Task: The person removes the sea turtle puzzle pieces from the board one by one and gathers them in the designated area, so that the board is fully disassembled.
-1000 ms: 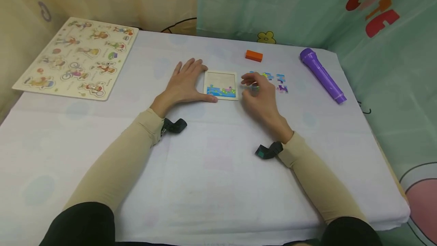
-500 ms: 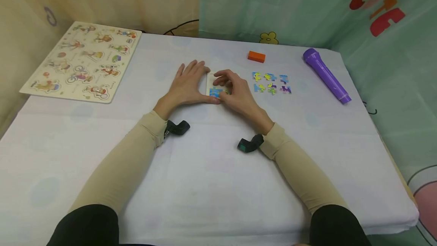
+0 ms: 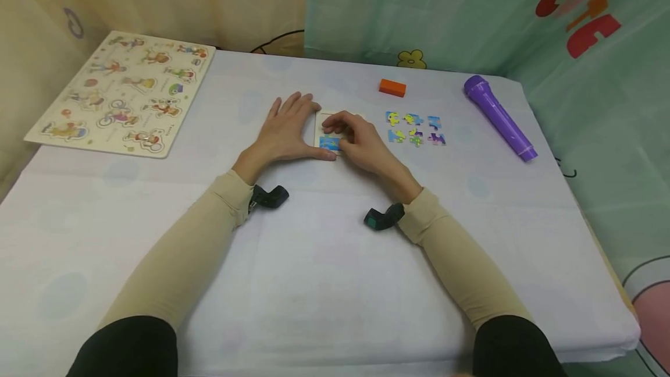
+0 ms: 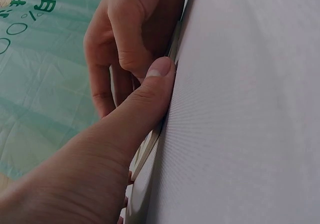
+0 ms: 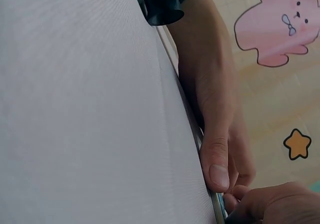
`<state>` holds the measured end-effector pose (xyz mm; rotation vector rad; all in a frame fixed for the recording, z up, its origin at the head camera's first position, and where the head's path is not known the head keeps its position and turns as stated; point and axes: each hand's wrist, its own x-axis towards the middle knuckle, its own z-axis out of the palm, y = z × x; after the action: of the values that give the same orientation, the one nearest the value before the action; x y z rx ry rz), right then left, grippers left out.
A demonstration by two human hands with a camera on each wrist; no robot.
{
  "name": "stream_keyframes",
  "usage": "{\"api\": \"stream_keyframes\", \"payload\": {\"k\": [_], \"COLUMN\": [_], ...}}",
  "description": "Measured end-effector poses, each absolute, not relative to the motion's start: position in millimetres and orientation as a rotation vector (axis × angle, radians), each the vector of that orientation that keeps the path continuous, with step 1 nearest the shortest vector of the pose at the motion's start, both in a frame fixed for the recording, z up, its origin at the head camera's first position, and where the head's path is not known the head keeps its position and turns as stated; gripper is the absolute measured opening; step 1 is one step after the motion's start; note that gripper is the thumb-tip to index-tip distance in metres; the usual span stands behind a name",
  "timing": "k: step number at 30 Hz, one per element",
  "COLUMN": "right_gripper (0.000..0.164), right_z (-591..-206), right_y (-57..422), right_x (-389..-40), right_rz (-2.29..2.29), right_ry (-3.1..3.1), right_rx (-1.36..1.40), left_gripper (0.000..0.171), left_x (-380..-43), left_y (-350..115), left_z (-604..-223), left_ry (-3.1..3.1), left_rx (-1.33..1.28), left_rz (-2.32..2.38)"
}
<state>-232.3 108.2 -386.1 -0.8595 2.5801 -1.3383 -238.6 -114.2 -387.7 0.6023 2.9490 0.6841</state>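
Note:
A small jigsaw frame [image 3: 317,128] lies flat on the white-covered table, with blue puzzle pieces [image 3: 329,143] along its near side. My left hand [image 3: 285,132] steadies it, fingers spread and fairly straight at the left side, thumb along the near edge. In the left wrist view, the left thumb [image 4: 159,77] lies against the frame's edge. My right hand [image 3: 365,143] is over the frame's right part with bent fingers. Its fingertips reach down to the pieces. Whether they pinch one is hidden. Several loose puzzle pieces [image 3: 416,137] lie in two rows to the right.
An orange block [image 3: 392,88] rests near the back edge. Right of the loose pieces is a purple microphone-shaped toy [image 3: 499,116]. A large picture puzzle board [image 3: 120,95] occupies the back left corner. Curtains [image 3: 398,10] hang behind the table.
My right hand has moved left from beside the loose pieces to over the frame, covering its right part. It has stayed there over the last half second. The left hand keeps its place.

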Motion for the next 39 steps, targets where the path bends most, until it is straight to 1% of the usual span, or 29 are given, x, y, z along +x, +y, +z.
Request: {"api": "stream_keyframes", "payload": {"k": [11, 19, 26, 33, 39], "right_gripper": [0.041, 0.027, 0.023, 0.024, 0.026], "right_z": [-390, -385, -366, -373, -363], "right_y": [109, 106, 105, 128, 174], "right_x": [-231, -223, -209, -221, -215], "right_rz": [-1.478, -1.647, -1.673, -1.716, -1.639], "right_ry": [2.514, 2.511, 2.525, 2.547, 2.63], "right_rx": [-0.916, -0.874, -0.835, -0.745, -0.626], "left_gripper": [0.11, 0.111, 0.113, 0.115, 0.115], "left_x": [-237, -236, -237, -238, -238], "left_y": [-113, -114, -113, -111, -113], "left_z": [-385, -385, -388, -388, -386], "left_ry": [2.95, 2.957, 2.956, 2.954, 2.951], "left_rx": [0.598, 0.615, 0.625, 0.605, 0.59], "left_rz": [0.684, 0.68, 0.682, 0.674, 0.656]}}
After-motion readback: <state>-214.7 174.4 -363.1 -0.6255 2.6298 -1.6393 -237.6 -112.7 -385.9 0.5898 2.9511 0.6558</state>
